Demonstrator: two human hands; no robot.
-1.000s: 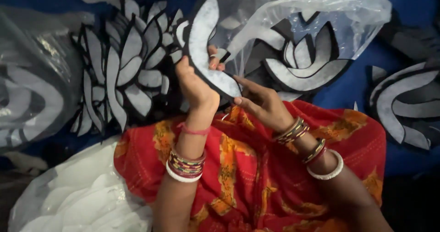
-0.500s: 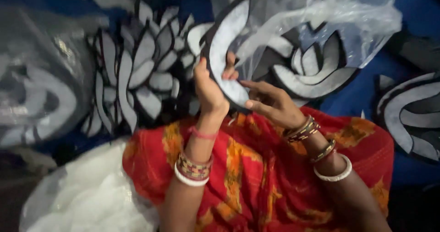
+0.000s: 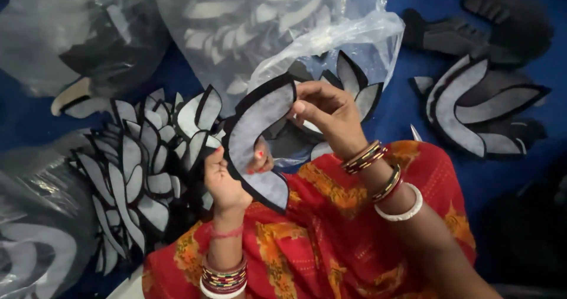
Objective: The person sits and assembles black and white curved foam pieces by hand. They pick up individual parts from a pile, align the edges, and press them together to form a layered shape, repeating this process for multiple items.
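Gripping the curved grey piece [image 3: 254, 145], both hands' fingers [image 3: 307, 107] have turned it more upright.

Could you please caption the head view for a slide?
Both hands, left and right, hold a curved grey black-edged fabric piece.

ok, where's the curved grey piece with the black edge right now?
Head view, centre frame: the curved grey piece is held up between both hands, left hand gripping its lower part, right hand pinching the top end, just below the clear plastic bag.
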